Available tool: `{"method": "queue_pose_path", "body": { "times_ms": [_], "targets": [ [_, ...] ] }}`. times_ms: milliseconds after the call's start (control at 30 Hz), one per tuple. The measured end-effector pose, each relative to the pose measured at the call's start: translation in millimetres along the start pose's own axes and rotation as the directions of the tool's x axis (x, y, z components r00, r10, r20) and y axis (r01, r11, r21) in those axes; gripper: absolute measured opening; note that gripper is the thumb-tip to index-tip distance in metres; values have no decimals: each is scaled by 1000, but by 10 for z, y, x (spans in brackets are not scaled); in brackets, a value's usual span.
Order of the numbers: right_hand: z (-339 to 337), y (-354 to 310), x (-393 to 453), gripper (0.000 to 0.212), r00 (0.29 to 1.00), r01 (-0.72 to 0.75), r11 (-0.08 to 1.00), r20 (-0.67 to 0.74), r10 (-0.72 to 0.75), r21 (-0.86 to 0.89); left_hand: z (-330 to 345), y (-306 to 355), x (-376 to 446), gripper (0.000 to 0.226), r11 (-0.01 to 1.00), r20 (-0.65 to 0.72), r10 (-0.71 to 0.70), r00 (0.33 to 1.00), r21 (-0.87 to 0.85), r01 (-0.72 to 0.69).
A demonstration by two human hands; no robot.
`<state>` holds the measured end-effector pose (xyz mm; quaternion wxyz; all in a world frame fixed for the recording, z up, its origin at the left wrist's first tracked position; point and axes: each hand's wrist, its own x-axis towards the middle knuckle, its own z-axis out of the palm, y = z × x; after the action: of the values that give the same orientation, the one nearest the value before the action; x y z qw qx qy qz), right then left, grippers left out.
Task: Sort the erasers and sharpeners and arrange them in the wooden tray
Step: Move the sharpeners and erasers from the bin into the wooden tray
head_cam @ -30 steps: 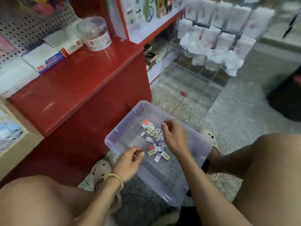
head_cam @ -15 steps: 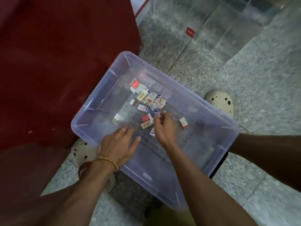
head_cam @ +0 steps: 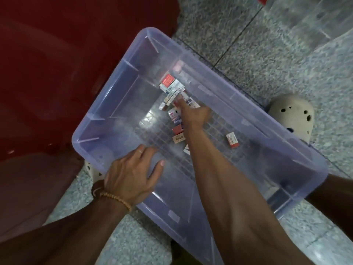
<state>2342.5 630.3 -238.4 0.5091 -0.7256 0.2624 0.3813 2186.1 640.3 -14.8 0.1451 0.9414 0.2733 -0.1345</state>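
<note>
A clear bluish plastic bin point(head_cam: 114, 88) lies on the floor with several small wrapped erasers point(head_cam: 169, 83) scattered near its far wall. One eraser point(head_cam: 232, 139) lies apart to the right. My right hand point(head_cam: 193, 115) reaches into the bin with fingers stretched toward the pile, touching the packets; whether it holds one is hidden. My left hand point(head_cam: 131, 175) rests flat with spread fingers on the bin's near rim and floor. No wooden tray is in view.
A red counter front point(head_cam: 57, 64) stands to the left of the bin. A cream perforated clog point(head_cam: 294, 115) sits beyond the bin's right wall, another peeks out at the left under the bin. Speckled grey floor point(head_cam: 267, 54) surrounds everything.
The view dropped from the shelves down onto the bin. My right hand pushed farther forward into the eraser pile. My left hand opened flat on the bin's near side.
</note>
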Motion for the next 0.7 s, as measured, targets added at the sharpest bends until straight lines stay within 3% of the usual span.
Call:
{"method": "queue_pose_path", "body": {
  "times_ms": [200,333,500,700],
  "targets": [
    [60,-449,-410,34,998,54,998,-8,-54,8,8,0,-8,36,1000,-15,-16,1000,-27,16],
    [65,-401,-436,42,997,54,998,63,-53,-21,0,-8,-2,37,999,-16,-17,1000,-38,17],
    [-144,-379,-396,31,979,48,999,196,-50,12,-10,-13,-11,37,998,-22,-34,999,-52,33],
    [-362,-405,-482,12,948,-92,989,314,51,116,5,-30,-23,34,997,-41,-48,998,-70,46]
  ]
}}
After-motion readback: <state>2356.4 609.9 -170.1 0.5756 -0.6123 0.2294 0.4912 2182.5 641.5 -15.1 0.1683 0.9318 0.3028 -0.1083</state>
